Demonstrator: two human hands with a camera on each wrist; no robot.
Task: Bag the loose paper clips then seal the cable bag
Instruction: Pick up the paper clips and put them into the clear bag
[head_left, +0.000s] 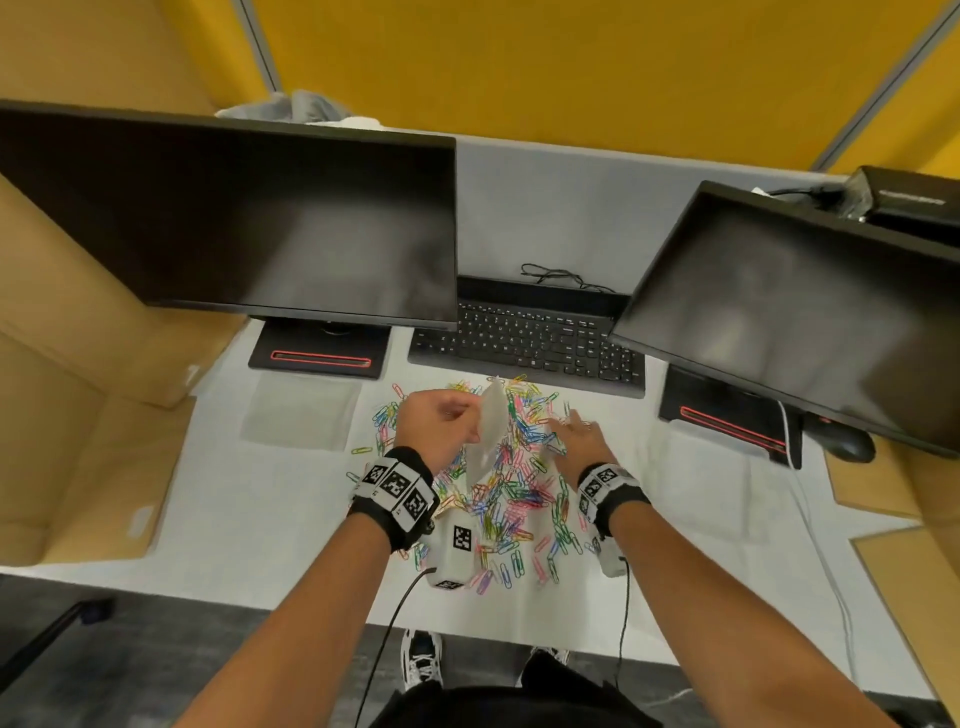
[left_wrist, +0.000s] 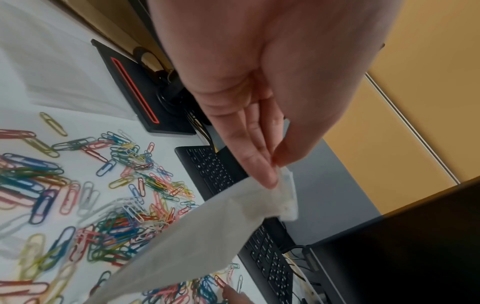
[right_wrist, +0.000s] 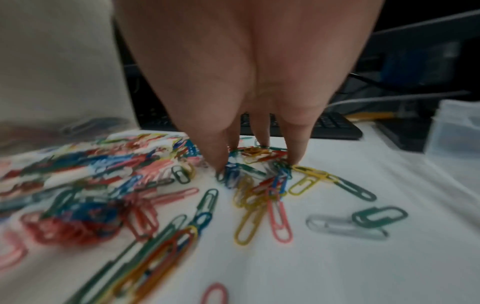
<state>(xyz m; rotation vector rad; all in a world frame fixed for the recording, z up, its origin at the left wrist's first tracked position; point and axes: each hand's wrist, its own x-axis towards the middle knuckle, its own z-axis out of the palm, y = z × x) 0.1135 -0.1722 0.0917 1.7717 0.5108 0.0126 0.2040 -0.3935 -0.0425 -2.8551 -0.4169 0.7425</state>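
White desk (head_left: 234, 519) w/ keyboard (head_left: 524, 338) behind paper clips (head_left: 514, 499); L fingers (left_wrist: 262, 174) pinching bag (left_wrist: 197, 236), R fingers (right_wrist: 296, 148) spread on clips.

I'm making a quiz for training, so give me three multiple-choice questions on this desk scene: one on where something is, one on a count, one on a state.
1. Where do the paper clips lie?
A. in front of the keyboard
B. on the keyboard
C. on the floor

2. How many monitors show?
A. one
B. two
C. three

3. What is the left hand doing?
A. resting flat
B. typing
C. pinching the bag

Answers: 1 A, they spread over the white desk nearer the person; 2 B, a left monitor and a right monitor; 3 C, thumb and fingers clamp its top edge.
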